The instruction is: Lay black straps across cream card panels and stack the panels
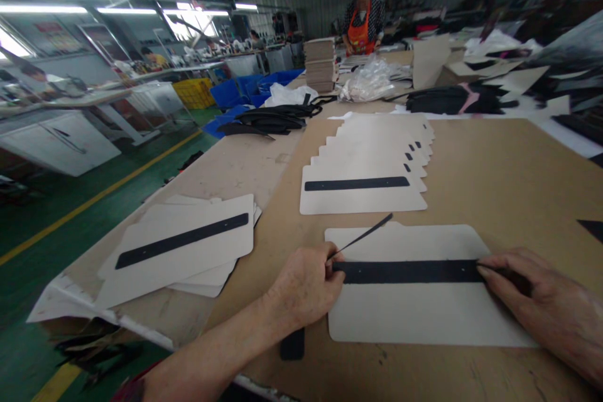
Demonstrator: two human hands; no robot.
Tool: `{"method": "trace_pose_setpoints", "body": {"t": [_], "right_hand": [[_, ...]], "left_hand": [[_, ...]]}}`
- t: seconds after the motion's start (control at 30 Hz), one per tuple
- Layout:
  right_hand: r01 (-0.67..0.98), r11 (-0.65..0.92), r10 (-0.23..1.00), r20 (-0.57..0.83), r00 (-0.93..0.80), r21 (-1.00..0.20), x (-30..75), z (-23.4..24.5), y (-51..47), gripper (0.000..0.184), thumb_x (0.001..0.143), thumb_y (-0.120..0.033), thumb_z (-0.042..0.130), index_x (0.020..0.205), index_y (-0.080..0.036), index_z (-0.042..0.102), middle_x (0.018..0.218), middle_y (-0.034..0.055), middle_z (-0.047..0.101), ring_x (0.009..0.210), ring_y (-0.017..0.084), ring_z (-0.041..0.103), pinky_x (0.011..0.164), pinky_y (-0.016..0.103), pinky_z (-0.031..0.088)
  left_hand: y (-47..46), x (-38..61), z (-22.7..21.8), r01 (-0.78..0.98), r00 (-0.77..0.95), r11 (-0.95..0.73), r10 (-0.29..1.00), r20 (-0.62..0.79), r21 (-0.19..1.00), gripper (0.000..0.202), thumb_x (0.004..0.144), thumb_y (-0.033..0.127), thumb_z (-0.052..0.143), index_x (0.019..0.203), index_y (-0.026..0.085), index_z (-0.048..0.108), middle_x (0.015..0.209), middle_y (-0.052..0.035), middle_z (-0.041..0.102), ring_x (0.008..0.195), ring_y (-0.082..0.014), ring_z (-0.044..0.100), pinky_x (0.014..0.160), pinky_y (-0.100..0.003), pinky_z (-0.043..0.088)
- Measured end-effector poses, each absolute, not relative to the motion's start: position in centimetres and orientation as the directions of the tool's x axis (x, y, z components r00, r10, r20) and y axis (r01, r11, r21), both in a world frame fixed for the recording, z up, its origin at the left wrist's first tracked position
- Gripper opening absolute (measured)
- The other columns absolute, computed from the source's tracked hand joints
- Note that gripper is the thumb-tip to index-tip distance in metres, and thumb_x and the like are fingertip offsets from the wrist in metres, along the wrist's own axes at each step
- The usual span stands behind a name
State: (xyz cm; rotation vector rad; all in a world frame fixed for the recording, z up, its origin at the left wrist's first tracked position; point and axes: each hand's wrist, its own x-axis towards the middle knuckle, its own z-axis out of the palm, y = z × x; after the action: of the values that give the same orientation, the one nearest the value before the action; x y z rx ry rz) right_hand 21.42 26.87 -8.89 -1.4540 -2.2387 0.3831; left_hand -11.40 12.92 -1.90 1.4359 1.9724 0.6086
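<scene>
A white board (405, 317) with one slanted corner lies in front of me, and a flat black strip (409, 271) runs across it. My left hand (306, 282) is closed on the strip's left end; a thin dark sliver (365, 235) also sticks up from its fingers, its kind unclear. At the other end, my right hand (537, 301) pinches the strip between thumb and fingers. Small pale dots show near both ends of the strip. Partly under my left forearm lies another black piece (293, 344).
Beyond is a fanned row of white boards (362, 201), the front one bearing a black strip. A stack of similar boards (188, 264) lies left, near the table edge. Black straps (273, 118), a cardboard pile (320, 66) and clear plastic (367, 81) sit farther back. A person (362, 19) stands behind.
</scene>
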Motion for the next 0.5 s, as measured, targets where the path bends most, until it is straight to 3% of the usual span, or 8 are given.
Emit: {"method": "trace_pose_setpoints", "body": {"t": [0.5], "right_hand": [[0.792, 0.425, 0.905, 0.231, -0.358, -0.439, 21.15, -8.76, 26.55, 0.033, 0.082, -0.055, 0.046, 0.085, -0.028, 0.064, 0.094, 0.0029, 0.065, 0.083, 0.02, 0.064, 0.075, 0.034, 0.049]], "left_hand": [[12.94, -11.71, -2.13, 0.704, -0.188, 0.273, 0.962, -0.199, 0.655, 0.011, 0.075, 0.015, 0.058, 0.083, 0.02, 0.064, 0.062, 0.0058, 0.059, 0.058, -0.0108, 0.056, 0.056, -0.023, 0.038]]}}
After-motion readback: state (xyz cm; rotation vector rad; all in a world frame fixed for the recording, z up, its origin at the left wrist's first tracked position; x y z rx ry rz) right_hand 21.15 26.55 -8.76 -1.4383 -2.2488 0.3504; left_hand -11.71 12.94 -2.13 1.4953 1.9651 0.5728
